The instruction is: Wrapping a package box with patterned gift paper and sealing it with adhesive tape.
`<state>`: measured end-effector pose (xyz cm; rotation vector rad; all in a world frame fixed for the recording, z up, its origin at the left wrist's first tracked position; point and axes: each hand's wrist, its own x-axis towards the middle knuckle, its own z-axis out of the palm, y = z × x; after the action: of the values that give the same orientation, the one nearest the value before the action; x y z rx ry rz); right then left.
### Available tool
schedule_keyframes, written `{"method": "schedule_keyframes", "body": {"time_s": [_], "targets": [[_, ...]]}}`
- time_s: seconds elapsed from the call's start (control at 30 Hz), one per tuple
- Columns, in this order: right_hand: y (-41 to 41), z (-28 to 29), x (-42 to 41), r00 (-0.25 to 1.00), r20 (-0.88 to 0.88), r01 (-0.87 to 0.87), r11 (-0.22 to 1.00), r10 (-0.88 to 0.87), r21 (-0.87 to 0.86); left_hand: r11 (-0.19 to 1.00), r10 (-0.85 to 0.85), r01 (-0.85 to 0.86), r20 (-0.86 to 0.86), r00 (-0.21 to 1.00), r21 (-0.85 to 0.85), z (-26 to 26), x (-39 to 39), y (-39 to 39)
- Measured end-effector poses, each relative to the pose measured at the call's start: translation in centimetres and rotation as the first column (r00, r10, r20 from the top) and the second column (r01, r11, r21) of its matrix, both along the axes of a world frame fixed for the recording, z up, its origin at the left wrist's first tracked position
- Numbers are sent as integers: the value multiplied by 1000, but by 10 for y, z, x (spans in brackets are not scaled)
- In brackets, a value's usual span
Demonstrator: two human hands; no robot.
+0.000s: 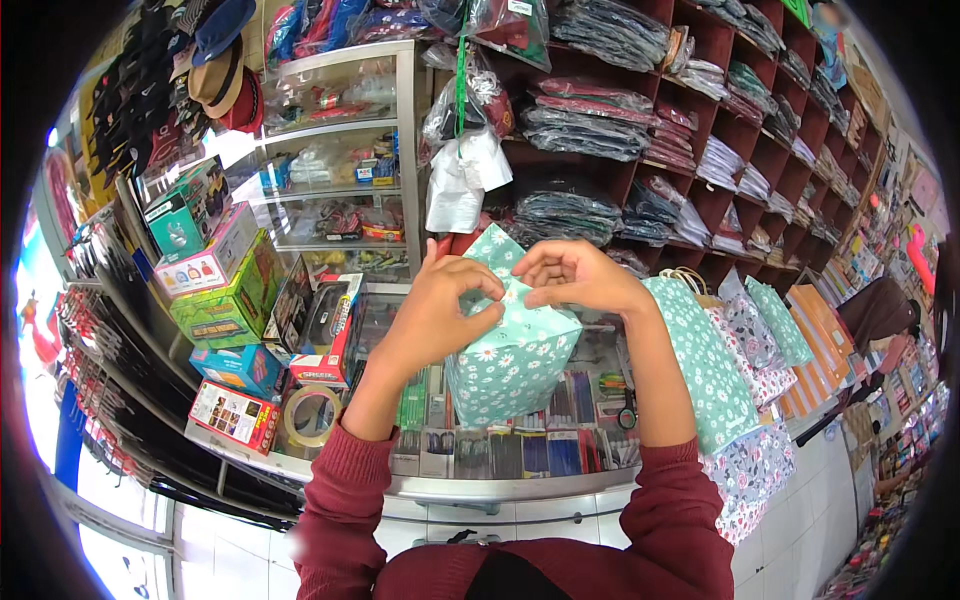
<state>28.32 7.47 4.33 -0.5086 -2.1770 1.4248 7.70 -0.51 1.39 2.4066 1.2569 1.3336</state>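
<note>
A box-like package wrapped in mint-green paper with white daisies (510,367) stands on the glass display counter before me. My left hand (461,300) is at the package's upper left, its thumb and forefinger close together near the top edge. From the right, my right hand (574,277) reaches over the top, fingers curled and thumb near the paper. Both hands are at the raised paper at the top. Whether either one pinches the paper is hard to tell.
On the counter's left are stacked toy boxes (232,300) and a roll of tape (311,416). Scissors (627,412) lie right of the package. Further right are patterned paper bags (701,360). White plastic bags (469,180) hang behind, beside shelves of plastic-wrapped clothes (585,120).
</note>
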Motion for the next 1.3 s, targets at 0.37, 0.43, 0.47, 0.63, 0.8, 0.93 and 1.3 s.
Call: {"method": "schedule_keyframes", "body": {"time_s": [0.37,0.43,0.47,0.63,0.8,0.93,1.3], "targets": [[-24,-14,14,978,-84,184,979,-191,-91,995,60,-44,189,980,-85,1,18,-11],[-28,-15,12,974,-121,182,981,-190,-72,994,70,-49,216,974,-101,-2,17,-12],[-30,-16,12,972,-138,178,979,-191,-99,992,80,-52,247,966,-119,-5,16,-12],[-38,-17,17,958,-190,189,972,-213,-137,992,70,-34,313,947,-119,-17,18,-9],[-37,-29,15,951,-206,231,972,-232,-32,991,34,18,392,919,-129,-17,20,-12],[-51,-25,12,926,-279,264,964,-255,-4,993,45,-1,371,928,-119,-22,19,-11],[-45,-31,9,909,-315,302,952,-274,43,991,3,49,383,924,-125,-16,19,-13]]}}
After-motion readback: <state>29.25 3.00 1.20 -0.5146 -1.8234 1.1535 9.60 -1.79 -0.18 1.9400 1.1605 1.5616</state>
